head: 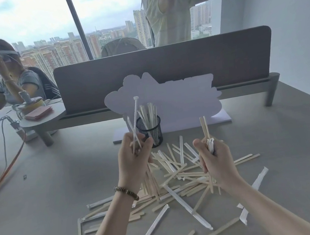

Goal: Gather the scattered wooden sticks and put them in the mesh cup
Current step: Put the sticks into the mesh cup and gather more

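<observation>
Head view: you look down on a grey desk [63,184] with both your hands raised over a heap of wooden sticks [181,176].
Left edge: cables [1,141] and a small round stand [42,119] lie well apart from the work; they do not get in your way.
Left hand [134,157]: its fingers [147,142] are curled round a bunch of sticks, some paper-wrapped, which stand nearly upright and tilt a little to the right at the top.
Mesh cup [150,131]: it stands upright just beyond and slightly right of your left hand, almost touching the knuckles, already partly filled with upright sticks.
Key relation: the cup mouth lies forward and right of your left bunch, the bunch's long axis is close to vertical, and your left hand is the nearer one; I judge it should go first.
In the way: the sticks already in the cup crowd the opening, so your bunch's lower ends could catch on them or on the rim.
Right hand [215,158]: its fingers [196,143] grip a smaller upright bunch, near the cup but farther than the left.
Heap: loose sticks lie flat, crossing at all angles, between and below your wrists, spreading toward you and to the right.
Behind: a white cloud-shaped card [177,97] stands just behind the cup, before a grey divider [162,67].
</observation>
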A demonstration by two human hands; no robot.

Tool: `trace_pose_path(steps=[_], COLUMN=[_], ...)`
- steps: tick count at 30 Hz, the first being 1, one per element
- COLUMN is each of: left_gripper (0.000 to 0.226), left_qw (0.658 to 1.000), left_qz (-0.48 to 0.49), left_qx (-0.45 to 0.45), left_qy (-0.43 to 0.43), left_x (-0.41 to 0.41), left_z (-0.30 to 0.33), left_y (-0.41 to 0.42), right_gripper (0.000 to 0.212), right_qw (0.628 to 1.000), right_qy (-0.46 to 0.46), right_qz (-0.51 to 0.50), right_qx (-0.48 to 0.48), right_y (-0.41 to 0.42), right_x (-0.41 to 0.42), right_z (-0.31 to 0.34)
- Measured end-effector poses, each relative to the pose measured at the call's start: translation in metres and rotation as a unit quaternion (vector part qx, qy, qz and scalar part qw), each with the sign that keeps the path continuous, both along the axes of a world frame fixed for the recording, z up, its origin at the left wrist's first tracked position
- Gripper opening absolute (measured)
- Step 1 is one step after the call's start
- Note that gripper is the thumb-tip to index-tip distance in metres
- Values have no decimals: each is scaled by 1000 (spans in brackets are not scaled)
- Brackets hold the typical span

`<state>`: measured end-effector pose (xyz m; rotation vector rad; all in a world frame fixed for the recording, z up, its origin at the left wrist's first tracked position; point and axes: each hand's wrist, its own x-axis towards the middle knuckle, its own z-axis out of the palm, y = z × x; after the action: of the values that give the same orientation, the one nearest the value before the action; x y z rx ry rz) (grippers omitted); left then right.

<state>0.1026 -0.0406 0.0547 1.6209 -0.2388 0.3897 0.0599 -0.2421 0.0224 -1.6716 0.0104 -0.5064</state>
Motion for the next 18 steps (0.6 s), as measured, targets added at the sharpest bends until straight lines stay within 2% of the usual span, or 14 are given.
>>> trace_pose_path(steps=[4,12,18], left_gripper=[13,23,15], left_qw=[1000,998,998], left_qz=[18,41,37], left_qx=[-1,-48,-49], left_qy=[-8,10,27], left_x=[-4,-9,-7], left_z=[-6,-15,-25], left_y=[-1,-13,-16], right_gripper=[46,48,51], right_qw=[1000,1000,1000], right_qy=[1,-2,5], right_qz=[-2,0,-1], right_qx=[-2,-7,-1], right_y=[0,0,-2], right_x=[1,0,-1], right_z=[-1,-2,-2])
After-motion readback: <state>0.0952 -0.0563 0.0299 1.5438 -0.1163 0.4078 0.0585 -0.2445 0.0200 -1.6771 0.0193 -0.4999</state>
